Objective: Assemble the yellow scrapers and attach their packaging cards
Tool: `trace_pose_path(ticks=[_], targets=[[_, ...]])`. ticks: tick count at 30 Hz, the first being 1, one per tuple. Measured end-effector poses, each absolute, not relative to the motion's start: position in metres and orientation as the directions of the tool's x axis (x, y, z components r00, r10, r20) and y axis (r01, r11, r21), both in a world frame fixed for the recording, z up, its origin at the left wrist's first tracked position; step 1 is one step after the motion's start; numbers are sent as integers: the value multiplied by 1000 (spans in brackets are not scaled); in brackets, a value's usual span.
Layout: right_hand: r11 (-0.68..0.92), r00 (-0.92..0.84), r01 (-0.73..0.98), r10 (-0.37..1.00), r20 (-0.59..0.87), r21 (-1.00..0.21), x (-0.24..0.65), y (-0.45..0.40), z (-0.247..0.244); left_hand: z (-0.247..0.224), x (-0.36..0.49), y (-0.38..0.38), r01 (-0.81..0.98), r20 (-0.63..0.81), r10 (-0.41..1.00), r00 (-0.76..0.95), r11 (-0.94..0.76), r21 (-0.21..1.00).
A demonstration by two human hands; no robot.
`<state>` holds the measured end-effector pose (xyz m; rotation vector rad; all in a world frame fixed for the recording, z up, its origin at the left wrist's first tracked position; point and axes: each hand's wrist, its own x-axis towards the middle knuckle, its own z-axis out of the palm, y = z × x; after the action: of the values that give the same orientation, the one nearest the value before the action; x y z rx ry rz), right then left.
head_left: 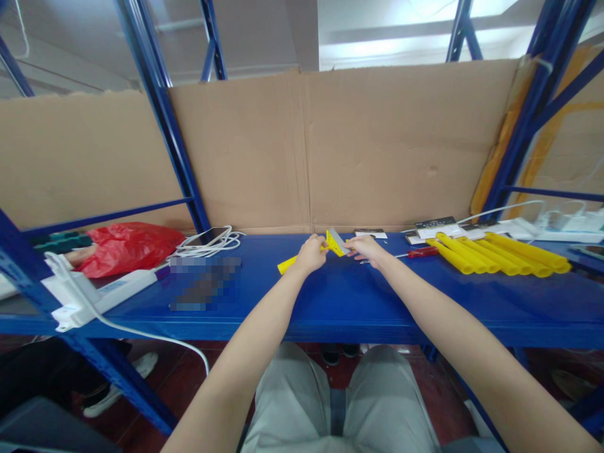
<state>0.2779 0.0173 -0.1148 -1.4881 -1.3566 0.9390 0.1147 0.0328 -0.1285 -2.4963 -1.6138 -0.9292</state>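
Observation:
A yellow scraper (335, 243) with a flat grey metal blade is held just above the blue shelf, in front of the cardboard. My left hand (312, 253) is closed round its yellow handle, and the handle's end sticks out at the lower left. At the blade's right side, my right hand (368, 249) is closed with its fingertips pinching near the edge; the exact grip is partly hidden. Just right of that hand lies a screwdriver (423, 252) with a red handle, its shaft pointing left toward my fingers.
Several yellow tubes (503, 253) lie in a row at the right, before small cards (435, 223) and a white power strip. At the left are a red plastic bag (134, 247), coiled white cable (212, 244) and a power strip (123, 292). Blue posts flank the cardboard (245, 151).

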Motion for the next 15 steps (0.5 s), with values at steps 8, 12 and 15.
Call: trace_pose_path(ticks=[8, 12, 15], targets=[[36, 53, 375, 997, 60, -926, 277, 15, -115, -128, 115, 32, 819, 522, 799, 298, -495, 291], [43, 3, 374, 999, 47, -926, 276, 13, -114, -128, 114, 32, 810, 515, 799, 311, -506, 296], [34, -31, 381, 999, 24, -924, 276, 13, -113, -129, 114, 31, 798, 515, 792, 327, -523, 298]])
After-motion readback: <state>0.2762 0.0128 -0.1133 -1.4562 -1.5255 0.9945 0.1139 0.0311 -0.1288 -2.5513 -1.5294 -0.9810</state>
